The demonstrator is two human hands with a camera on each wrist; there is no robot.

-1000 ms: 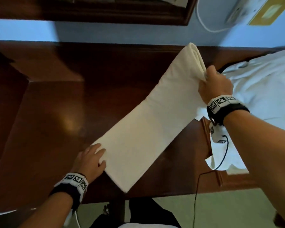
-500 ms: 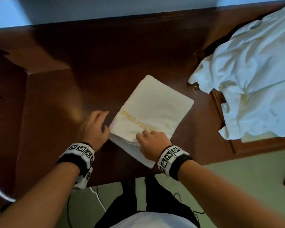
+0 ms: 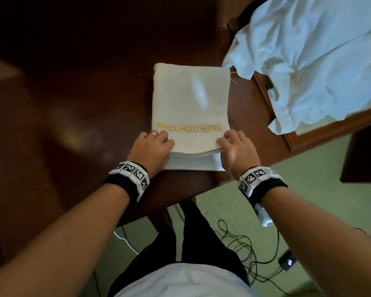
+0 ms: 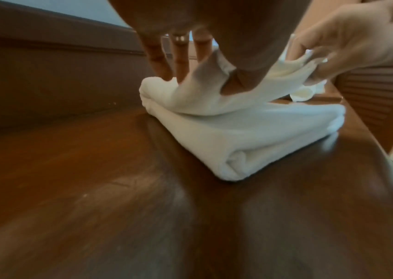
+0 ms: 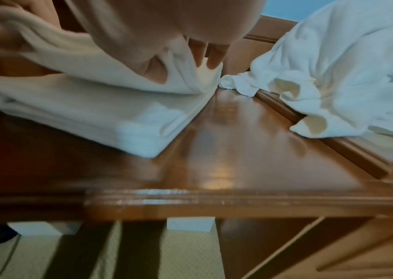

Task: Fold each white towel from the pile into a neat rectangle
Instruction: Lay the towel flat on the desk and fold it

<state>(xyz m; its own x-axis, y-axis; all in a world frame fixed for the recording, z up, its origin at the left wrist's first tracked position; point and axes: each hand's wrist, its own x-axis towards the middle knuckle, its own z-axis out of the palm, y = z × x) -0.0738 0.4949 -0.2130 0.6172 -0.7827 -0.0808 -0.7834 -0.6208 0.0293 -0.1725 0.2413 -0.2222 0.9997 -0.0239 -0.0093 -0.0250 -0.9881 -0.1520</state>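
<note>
A white towel with gold lettering lies folded on the dark wooden table, square to the front edge. My left hand pinches the near left corner of its upper layers, thumb underneath, as the left wrist view shows on the towel. My right hand pinches the near right corner the same way, lifting the top layers of the towel slightly off the bottom ones. The unfolded white pile lies at the right, also seen as the pile in the right wrist view.
The pile rests on a lower wooden ledge next to the table. Black cables and a small black box lie on the green floor below the table's front edge. A dark cabinet stands at the far right.
The long strip was folded in half toward me. The towel has turned square to the table edge, and both hands have come to its near corners.
</note>
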